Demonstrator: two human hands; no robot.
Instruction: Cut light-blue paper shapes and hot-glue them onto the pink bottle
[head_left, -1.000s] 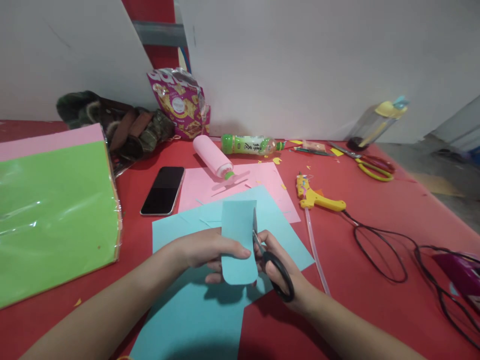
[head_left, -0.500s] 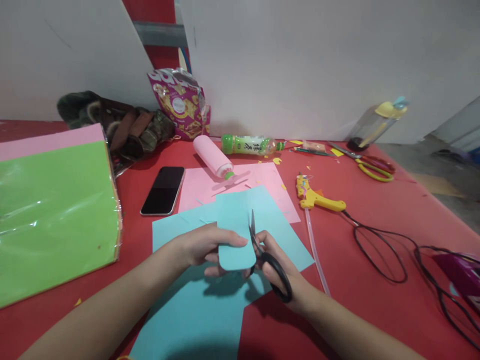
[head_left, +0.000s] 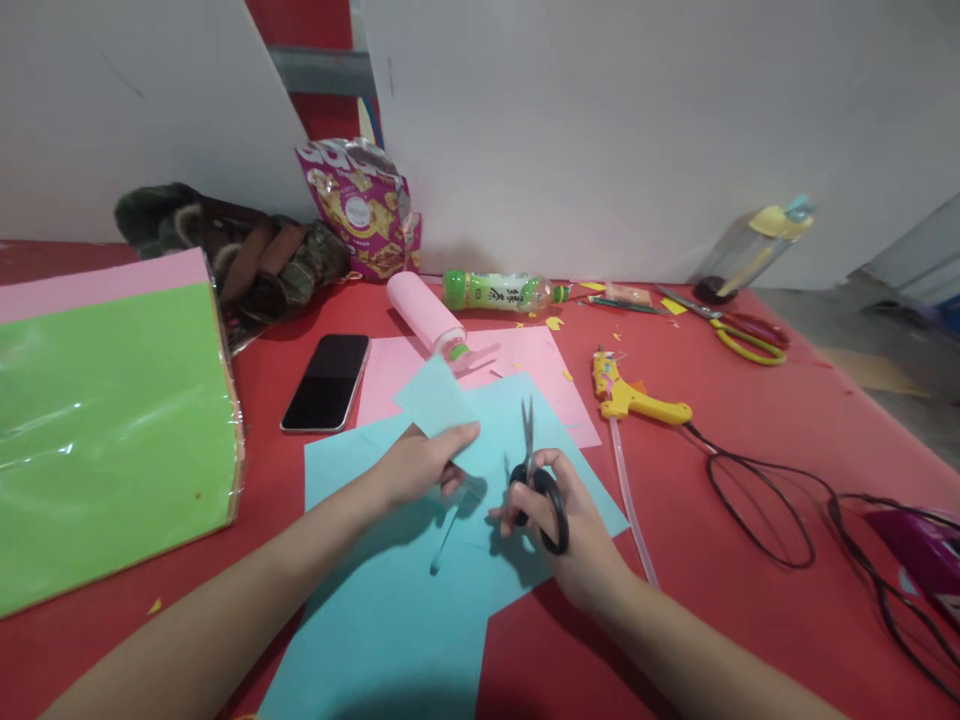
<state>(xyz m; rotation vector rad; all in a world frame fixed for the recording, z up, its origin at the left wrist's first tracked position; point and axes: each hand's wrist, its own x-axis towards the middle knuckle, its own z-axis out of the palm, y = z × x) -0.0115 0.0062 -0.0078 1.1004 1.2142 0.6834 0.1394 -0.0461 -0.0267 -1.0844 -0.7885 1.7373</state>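
Between the thumb and fingers of my left hand (head_left: 426,468) is a light-blue piece of paper (head_left: 435,397), its far end tilted up and away from me. A thin blue paper strip (head_left: 444,540) shows just below that hand, above the large blue sheets (head_left: 397,610). My right hand (head_left: 574,530) has its fingers through the black handles of a pair of scissors (head_left: 529,450). The blades point away from me, nearly together, and are apart from the paper piece. A pink sheet (head_left: 525,350) lies partly under the blue ones.
A phone (head_left: 327,382) lies left of the paper. Behind are a pink-wrapped bottle (head_left: 426,312), a green-labelled bottle (head_left: 499,291) and a snack bag (head_left: 365,210). To the right lie a yellow glue gun (head_left: 637,398) with its cord and yellow-handled scissors (head_left: 742,338).
The paper piece has been turned in my left hand and moved away from the scissors. A thin strip now hangs or lies below it. The scissors have shifted slightly right, with their blades closer together.
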